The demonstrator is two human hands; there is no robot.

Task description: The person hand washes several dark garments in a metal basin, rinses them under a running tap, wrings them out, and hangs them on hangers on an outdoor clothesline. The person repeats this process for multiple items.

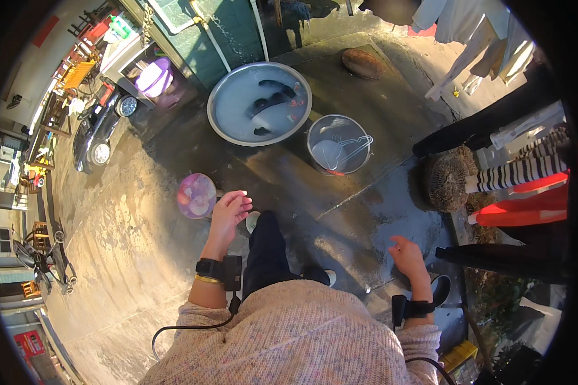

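Observation:
My left hand (230,212), loosely curled and holding nothing, hangs beside a small round stool (195,195) with a pink and purple patterned seat. My right hand (406,256) is low on the right over the wet concrete, its fingers relaxed with nothing in them. Ahead of me is a wide metal basin (213,113) of cloudy water with dark cloth (275,98) partly under the surface. A bucket (319,161) stands just right of the basin; white wire hangers (349,146) lean inside it. Neither hand touches the basin or bucket.
Laundry (520,173) hangs along the right, above a round spiny plant (447,180). A brown oval object (362,63) lies behind the bucket. To the left are purple basins (154,77), a black toy car (96,130) and a stroller-like wheeled frame (43,260). Wet concrete surrounds my feet.

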